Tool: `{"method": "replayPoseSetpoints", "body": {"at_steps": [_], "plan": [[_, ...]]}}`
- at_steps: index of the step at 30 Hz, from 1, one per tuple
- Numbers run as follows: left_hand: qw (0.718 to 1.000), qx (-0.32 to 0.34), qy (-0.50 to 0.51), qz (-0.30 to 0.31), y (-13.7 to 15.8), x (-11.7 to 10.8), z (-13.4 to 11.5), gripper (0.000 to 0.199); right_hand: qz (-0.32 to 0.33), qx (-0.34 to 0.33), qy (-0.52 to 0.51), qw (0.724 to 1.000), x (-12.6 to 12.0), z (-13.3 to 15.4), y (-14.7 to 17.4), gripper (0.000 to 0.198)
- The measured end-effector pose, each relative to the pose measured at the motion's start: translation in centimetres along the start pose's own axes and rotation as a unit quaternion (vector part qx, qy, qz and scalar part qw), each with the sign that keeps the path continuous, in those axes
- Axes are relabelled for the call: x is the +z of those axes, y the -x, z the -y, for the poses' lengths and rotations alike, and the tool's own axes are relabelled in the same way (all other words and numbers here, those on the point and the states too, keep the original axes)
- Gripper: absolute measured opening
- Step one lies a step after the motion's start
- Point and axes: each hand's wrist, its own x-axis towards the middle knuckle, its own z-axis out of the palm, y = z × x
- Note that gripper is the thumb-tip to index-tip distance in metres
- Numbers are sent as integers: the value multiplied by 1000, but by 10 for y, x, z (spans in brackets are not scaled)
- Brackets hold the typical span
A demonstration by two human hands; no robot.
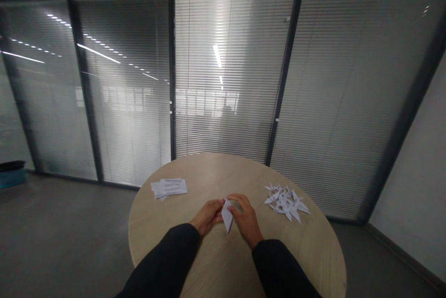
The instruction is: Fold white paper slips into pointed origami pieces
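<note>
A white piece of folded paper (227, 217), shaped like a narrow diamond, is held between my two hands over the round table. Its lower point faces me. My left hand (208, 216) grips its left side near the top, fingers closed. From the right, my right hand (245, 218) pinches the upper part with thumb and fingers. The fingertips hide some of the paper's top end. To the right lies a pile of folded paper cranes (286, 202). A stack of printed paper sheets (170, 188) rests to the left.
The round wooden table (223, 168) has a curved edge all around. Behind it runs a glass partition (226, 75) with blinds and dark frames. A blue bin (12, 176) with a black rim stands on the grey floor at far left. A white wall (414, 186) is at the right.
</note>
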Motion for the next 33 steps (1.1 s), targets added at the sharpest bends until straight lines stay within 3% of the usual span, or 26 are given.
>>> {"method": "replayPoseSetpoints", "body": {"at_steps": [6, 14, 19, 22, 33], "plan": [[1000, -6, -4, 14, -1, -1, 2, 22, -15, -7, 14, 1000, 0, 2, 0, 9], [994, -63, -58, 67, 1, -4, 3, 40, -33, 7, 13, 999, 0, 3, 0, 12], [990, -83, -87, 73, 4, -1, -1, 36, -32, 12, 11, 999, -1, 8, 0, 12], [991, -77, -92, 60, 5, 1, -3, 30, -22, 2, 13, 1000, -1, 8, 0, 10], [996, 16, -32, -77, -7, -11, 1, 26, 38, -72, 4, 997, 2, 13, 0, 15]]}}
